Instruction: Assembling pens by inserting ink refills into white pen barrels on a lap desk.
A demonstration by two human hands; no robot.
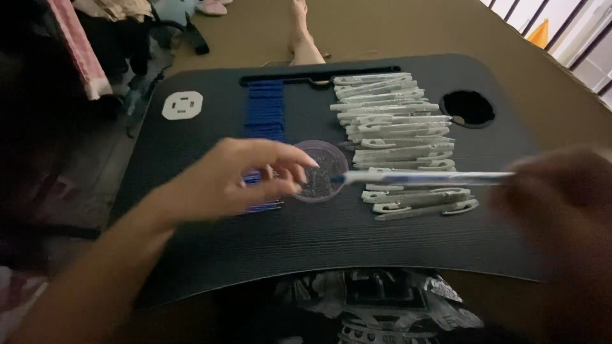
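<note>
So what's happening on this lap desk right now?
A person sits with a black lap desk over their legs. Their left hand rests by a small round clear dish that seems to hold fine dark bits. Their right hand, blurred, holds a white pen-like tool with its tip at the dish. Behind lie a row of blue strips and a stack of white clips.

Both forearms are bare, with no sleeve reaching the wrist. The left hand (233,178) shows no ring, watch or glove. The right hand (561,210), at the right edge of the frame, is blurred and dim, so any jewellery there cannot be told.
</note>
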